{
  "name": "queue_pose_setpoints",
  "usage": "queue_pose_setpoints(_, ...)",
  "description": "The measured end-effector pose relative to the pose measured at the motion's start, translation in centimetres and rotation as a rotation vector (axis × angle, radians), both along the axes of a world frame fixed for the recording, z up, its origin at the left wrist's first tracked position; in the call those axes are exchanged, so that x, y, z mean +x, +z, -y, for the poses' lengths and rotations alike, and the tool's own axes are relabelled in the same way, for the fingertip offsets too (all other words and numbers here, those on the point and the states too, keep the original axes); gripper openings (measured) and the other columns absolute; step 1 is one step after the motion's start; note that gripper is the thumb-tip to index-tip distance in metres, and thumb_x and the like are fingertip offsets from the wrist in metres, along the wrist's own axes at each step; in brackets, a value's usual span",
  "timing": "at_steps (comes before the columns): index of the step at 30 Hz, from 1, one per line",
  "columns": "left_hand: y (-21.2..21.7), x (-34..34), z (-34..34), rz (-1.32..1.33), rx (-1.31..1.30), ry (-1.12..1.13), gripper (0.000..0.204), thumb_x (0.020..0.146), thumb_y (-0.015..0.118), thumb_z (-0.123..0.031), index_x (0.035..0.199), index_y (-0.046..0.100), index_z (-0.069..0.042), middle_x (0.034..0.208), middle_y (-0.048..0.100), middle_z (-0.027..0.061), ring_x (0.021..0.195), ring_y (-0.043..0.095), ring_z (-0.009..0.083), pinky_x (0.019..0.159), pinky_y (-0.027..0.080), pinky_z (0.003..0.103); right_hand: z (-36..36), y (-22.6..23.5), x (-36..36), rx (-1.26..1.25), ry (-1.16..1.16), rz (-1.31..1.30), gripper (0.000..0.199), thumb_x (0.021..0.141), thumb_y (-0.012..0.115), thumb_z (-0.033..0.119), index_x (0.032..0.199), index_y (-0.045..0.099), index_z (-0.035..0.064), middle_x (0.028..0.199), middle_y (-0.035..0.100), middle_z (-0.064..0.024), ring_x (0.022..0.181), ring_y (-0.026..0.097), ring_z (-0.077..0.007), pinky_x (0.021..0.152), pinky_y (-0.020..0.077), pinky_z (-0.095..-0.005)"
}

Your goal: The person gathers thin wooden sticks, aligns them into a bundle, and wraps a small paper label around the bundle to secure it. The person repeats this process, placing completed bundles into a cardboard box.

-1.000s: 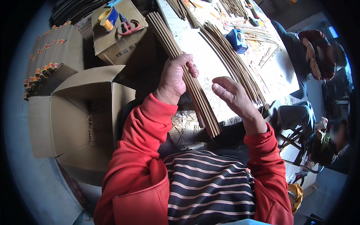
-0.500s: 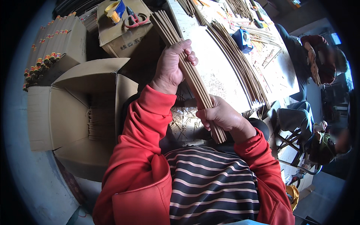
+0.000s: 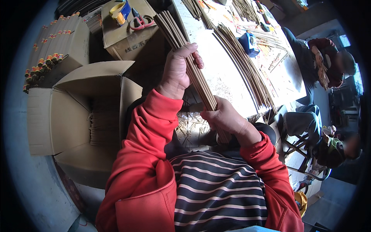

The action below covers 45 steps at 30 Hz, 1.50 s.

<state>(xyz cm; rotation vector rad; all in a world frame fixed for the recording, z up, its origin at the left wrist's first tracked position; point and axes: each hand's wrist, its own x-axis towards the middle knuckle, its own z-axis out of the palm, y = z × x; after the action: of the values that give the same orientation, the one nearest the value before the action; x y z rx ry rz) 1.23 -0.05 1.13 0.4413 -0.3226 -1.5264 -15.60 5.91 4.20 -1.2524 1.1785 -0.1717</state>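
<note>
A bundle of long brown incense sticks slants from upper left to lower right in front of my body. My left hand is closed around its upper half, with the thumb lying across the sticks. Lower down, my right hand wraps the bundle near its bottom end, and its fingers are partly hidden behind. The sticks' upper ends fan out slightly past my left hand. On the white table just beyond my hands lies a long row of similar sticks.
A blue tape dispenser and loose sticks sit on the table. An open carton holding sticks stands at left. Scissors and another tape dispenser rest on a closed box. Two people are at right.
My right hand has shifted slightly up and left and covers more of the bundle's lower end. My left hand has dropped very slightly, still holding the sticks.
</note>
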Motion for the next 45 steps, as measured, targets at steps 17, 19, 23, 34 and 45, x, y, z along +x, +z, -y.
queue_pose_setpoints(17,-0.5,-0.7,-0.3,0.037,0.077,0.048,0.013,0.078,0.061,-0.006,0.079,0.049,-0.01,0.06,0.046,-0.0008,0.05,0.045,0.012,0.048,0.04,0.028,0.2,-1.3,0.1,-0.343,0.057,-0.194,0.017,0.078,0.063,0.008,0.086,0.05,0.0008,0.067,0.058,-0.0057,0.052,0.053,-0.0113,0.047,0.0438,-0.0225)
queue_pose_setpoints(19,-0.3,-0.4,-0.4,-0.087,-0.031,-0.052,0.012,0.078,0.061,-0.007,0.08,0.05,-0.011,0.06,0.045,-0.0008,0.049,0.045,0.0117,0.048,0.04,0.028,0.0,-0.9,-0.1,-0.042,-0.023,0.086,0.017,0.078,0.062,0.008,0.085,0.048,0.0011,0.063,0.052,-0.003,0.054,0.055,-0.0118,0.047,0.0455,-0.0238)
queue_pose_setpoints(23,0.1,0.0,-0.2,-0.078,-0.095,-0.079,0.013,0.077,0.062,-0.007,0.08,0.051,-0.012,0.06,0.046,-0.0005,0.05,0.045,0.0113,0.049,0.04,0.027,0.4,-0.4,-0.5,0.122,0.076,0.115,0.02,0.078,0.062,0.008,0.087,0.046,0.0026,0.063,0.051,-0.0015,0.05,0.052,-0.0102,0.044,0.0438,-0.0233)
queue_pose_setpoints(34,0.2,0.2,-0.6,-0.191,-0.164,-0.121,0.012,0.077,0.061,-0.005,0.08,0.051,-0.011,0.06,0.048,0.0003,0.051,0.047,0.0125,0.049,0.04,0.027,0.5,0.3,-0.4,0.084,0.07,0.114,0.023,0.079,0.062,0.008,0.096,0.049,0.0002,0.067,0.053,-0.0021,0.052,0.052,-0.0087,0.045,0.0446,-0.0235)
queue_pose_setpoints(45,0.6,0.1,-0.6,-0.133,-0.121,-0.023,0.011,0.077,0.057,-0.002,0.078,0.05,-0.01,0.06,0.047,0.0003,0.05,0.045,0.0119,0.048,0.04,0.026,0.1,-1.2,-0.2,-0.292,0.045,-0.084,0.02,0.076,0.064,0.007,0.087,0.049,-0.0011,0.065,0.056,-0.0091,0.052,0.055,-0.0165,0.049,0.045,-0.0296)
